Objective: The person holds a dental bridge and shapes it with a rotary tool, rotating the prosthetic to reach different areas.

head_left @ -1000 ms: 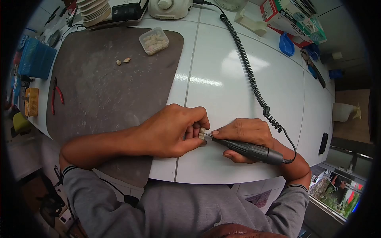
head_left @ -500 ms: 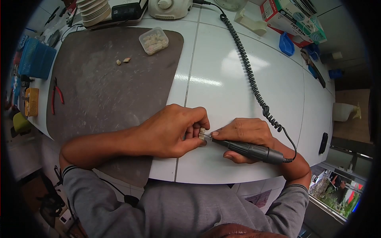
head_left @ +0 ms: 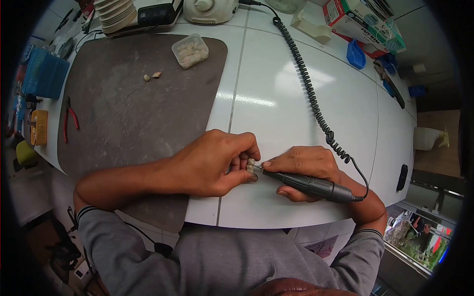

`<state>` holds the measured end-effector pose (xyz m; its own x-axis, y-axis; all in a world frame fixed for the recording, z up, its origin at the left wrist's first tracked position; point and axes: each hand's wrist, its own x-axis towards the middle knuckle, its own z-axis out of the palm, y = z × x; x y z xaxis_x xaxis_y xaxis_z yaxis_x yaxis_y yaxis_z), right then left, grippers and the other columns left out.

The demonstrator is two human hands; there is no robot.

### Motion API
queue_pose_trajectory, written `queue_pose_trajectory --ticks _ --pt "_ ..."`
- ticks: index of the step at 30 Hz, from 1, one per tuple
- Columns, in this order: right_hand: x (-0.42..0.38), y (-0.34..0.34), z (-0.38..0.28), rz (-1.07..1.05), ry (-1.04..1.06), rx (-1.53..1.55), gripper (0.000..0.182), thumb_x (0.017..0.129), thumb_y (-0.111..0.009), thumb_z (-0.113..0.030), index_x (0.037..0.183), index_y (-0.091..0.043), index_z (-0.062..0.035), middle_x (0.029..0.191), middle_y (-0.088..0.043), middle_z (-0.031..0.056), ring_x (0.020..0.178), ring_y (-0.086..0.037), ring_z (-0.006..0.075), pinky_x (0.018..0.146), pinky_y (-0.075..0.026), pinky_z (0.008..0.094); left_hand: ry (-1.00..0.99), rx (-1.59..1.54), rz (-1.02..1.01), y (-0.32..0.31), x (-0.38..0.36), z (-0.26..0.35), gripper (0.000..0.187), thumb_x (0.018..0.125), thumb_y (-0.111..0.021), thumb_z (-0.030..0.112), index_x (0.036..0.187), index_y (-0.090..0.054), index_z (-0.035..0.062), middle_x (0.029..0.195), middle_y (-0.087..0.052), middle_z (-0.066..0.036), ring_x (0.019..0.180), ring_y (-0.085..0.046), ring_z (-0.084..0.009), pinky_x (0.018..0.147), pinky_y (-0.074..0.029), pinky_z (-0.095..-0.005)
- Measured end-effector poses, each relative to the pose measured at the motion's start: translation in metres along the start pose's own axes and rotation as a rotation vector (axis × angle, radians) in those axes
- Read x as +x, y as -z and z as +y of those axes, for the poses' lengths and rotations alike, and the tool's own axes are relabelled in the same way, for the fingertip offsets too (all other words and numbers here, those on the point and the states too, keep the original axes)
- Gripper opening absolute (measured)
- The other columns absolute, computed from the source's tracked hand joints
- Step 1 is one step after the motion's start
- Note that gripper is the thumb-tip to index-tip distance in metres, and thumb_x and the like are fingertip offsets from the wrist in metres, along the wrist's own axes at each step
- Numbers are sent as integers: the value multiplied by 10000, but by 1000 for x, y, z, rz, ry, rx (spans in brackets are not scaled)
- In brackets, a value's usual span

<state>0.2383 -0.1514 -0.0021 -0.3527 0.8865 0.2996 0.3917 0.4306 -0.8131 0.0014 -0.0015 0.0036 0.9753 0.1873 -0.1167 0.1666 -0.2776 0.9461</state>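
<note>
A small pale, tooth-like piece (head_left: pixel 251 163) is pinched between the thumb and fingers of my left hand (head_left: pixel 217 163), over the white tabletop (head_left: pixel 276 118). My right hand (head_left: pixel 308 165) is closed around a black rotary handpiece (head_left: pixel 313 187), whose thin metal tip points left and meets the piece. Where exactly the tip touches is too small to tell. A coiled black cable (head_left: pixel 311 91) runs from the handpiece's rear up to a beige control unit (head_left: pixel 210 10) at the top.
On the brown mat (head_left: pixel 143 113) lie red pliers (head_left: pixel 70 118), two small chips (head_left: pixel 156 75) and a clear tub (head_left: pixel 190 51) of pale pieces. Blue baskets (head_left: pixel 45 74) stand at the left. Boxes (head_left: pixel 360 24), a blue tray (head_left: pixel 355 54) and a knife-like tool (head_left: pixel 389 84) lie upper right.
</note>
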Motion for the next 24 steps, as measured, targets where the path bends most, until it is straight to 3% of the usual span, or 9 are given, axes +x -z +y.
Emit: queue_pose_trajectory --ticks 24 --pt "-2 0 1 18 2 2 384 879 -840 -180 1205 -778 12 1003 -819 154 833 -800 265 745 -655 363 -13 11 11 -1 -1 -1 307 892 -850 93 1104 -672 -40 828 -709 -95 751 -703 -160 687 -565 -298"
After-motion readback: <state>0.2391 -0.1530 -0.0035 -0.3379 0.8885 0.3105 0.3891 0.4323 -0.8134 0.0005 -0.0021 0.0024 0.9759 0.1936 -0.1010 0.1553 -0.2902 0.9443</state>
